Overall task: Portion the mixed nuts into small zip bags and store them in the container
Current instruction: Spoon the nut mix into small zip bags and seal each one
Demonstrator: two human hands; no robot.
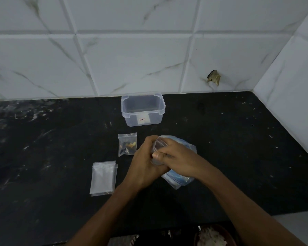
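Both hands meet over a crinkled clear large bag [182, 176] with a blue zip line: the left hand [144, 164] and right hand [174, 153] pinch 1 small glossy zip bag [156, 145] between curled fingers. Left of the left hand lies a filled zip bag of nuts [127, 144] and a flat stack of empty bags [103, 177]. Beyond the hands stands a translucent rectangular plastic container [142, 109], lidless, on the black speckled stone counter [52, 148].
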